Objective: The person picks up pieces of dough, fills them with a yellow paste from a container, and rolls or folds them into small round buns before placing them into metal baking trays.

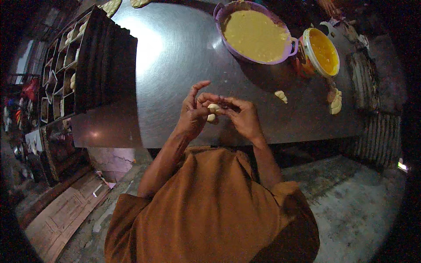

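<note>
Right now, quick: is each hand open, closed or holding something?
Left hand: partly closed, holding a small pale dough piece.
Right hand: closed in a pinch, holding the same dough piece from its other side.

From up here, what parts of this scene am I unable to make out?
All in the head view:
Pale dough: the fingers partly cover it, hiding its full shape.
Shaped dough pieces, top left: cut off by the upper edge.
Purple basin: yellow mixture hides its bottom.
Dark rack: shadow hides what lies deep inside.
</note>
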`<state>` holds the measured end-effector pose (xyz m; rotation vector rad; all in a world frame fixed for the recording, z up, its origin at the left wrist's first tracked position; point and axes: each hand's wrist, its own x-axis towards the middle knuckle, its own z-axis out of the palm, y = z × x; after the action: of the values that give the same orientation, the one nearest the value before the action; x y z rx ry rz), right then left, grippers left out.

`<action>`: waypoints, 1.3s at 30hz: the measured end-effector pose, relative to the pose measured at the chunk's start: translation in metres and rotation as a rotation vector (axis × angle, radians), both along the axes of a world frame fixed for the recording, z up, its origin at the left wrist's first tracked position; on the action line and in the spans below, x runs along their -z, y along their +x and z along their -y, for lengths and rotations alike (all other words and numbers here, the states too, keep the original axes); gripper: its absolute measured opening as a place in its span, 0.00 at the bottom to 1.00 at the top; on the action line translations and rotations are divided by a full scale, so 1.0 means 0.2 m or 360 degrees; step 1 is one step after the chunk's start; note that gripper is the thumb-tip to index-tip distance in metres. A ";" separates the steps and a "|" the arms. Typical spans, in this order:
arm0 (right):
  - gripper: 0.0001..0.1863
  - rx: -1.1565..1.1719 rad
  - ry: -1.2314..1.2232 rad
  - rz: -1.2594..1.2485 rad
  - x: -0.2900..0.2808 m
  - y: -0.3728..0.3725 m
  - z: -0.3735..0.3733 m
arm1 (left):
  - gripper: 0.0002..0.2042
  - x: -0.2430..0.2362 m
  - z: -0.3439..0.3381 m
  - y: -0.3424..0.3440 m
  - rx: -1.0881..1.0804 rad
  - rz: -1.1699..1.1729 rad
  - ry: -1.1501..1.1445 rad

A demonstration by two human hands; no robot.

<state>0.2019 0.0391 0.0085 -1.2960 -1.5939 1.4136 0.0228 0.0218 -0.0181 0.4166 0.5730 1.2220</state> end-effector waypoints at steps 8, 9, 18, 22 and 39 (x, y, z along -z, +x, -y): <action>0.12 -0.0053 0.0998 0.0922 0.34 0.12 0.17 | 0.22 0.05 -0.02 -0.22 -0.0396 -0.0417 -0.0243; 0.12 -0.0014 0.1062 0.0939 0.39 0.12 0.18 | 0.22 0.10 -0.01 -0.26 -0.0395 -0.0454 -0.0244; 0.13 0.0045 0.1234 0.1048 0.55 0.08 0.18 | 0.18 0.14 0.08 -0.30 -0.0483 -0.0479 -0.0461; 0.13 -0.0088 0.1272 0.1066 0.56 0.09 0.17 | 0.17 0.21 0.11 -0.27 -0.0522 -0.0693 -0.0270; 0.17 0.1268 0.0498 0.0963 0.80 0.78 -0.45 | 0.09 0.20 0.06 -0.09 -0.0228 -0.0700 -0.0292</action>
<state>0.3576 0.1294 -0.1521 -1.9543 -1.3015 0.2843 0.0045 0.0099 -0.0576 0.4984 1.0990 1.2060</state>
